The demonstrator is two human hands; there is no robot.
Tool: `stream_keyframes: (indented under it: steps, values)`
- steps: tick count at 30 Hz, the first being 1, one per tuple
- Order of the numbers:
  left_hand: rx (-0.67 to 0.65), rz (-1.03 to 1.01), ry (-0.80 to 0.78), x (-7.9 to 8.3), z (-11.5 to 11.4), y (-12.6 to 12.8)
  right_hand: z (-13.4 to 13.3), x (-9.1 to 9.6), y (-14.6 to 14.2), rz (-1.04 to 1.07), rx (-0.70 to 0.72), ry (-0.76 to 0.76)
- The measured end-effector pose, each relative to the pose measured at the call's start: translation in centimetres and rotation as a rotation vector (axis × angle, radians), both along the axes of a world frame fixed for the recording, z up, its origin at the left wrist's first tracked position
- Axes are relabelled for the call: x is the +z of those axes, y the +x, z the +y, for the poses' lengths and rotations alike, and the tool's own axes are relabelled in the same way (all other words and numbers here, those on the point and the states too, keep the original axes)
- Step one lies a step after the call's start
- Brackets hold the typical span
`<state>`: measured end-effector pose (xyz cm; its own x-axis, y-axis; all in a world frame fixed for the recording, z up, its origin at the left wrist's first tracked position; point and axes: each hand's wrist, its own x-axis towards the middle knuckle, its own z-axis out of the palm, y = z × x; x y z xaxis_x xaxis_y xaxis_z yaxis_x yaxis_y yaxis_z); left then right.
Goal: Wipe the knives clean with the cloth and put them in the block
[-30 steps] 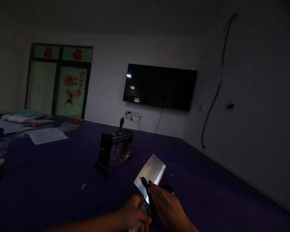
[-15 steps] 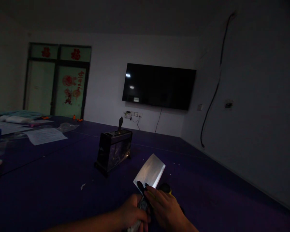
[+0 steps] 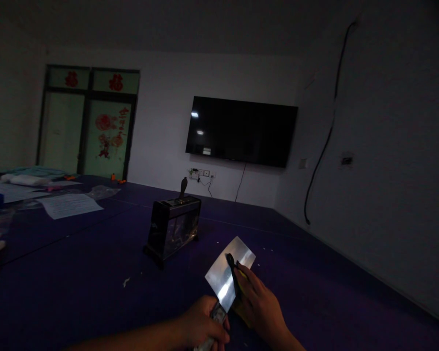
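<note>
My left hand (image 3: 202,325) is closed round the handle of a broad, shiny cleaver (image 3: 227,273) whose blade points up and away from me. My right hand (image 3: 260,307) is closed on a small dark and yellow tool (image 3: 237,279) pressed against the blade's right edge, near its upper half. Both hands hover low over the dark purple table (image 3: 95,287). Behind them stands a dark knife block (image 3: 173,228) with one black handle sticking out of its top.
Papers (image 3: 71,204) and plastic bags lie at the table's far left. A black TV (image 3: 241,130) hangs on the far white wall, a cable runs down the right wall, and a decorated glass door (image 3: 89,124) is at the back left. The room is dim.
My right hand slid the small tool up along the cleaver's blade, from near the handle toward the upper part. The left hand kept its grip and barely moved.
</note>
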<state>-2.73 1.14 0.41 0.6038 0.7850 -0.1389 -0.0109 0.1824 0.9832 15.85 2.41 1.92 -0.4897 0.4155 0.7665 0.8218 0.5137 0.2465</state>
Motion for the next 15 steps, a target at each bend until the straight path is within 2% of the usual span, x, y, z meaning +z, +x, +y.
stream_keyframes:
  steps: [9,15]
  values:
    - [-0.028,-0.029,0.001,-1.1,0.8,0.0,-0.3,-0.4,-0.5,-0.074,-0.008,-0.093]
    - [-0.045,-0.017,0.006,-0.9,0.5,-0.1,-0.5,-0.2,-0.2,-0.070,0.010,-0.101]
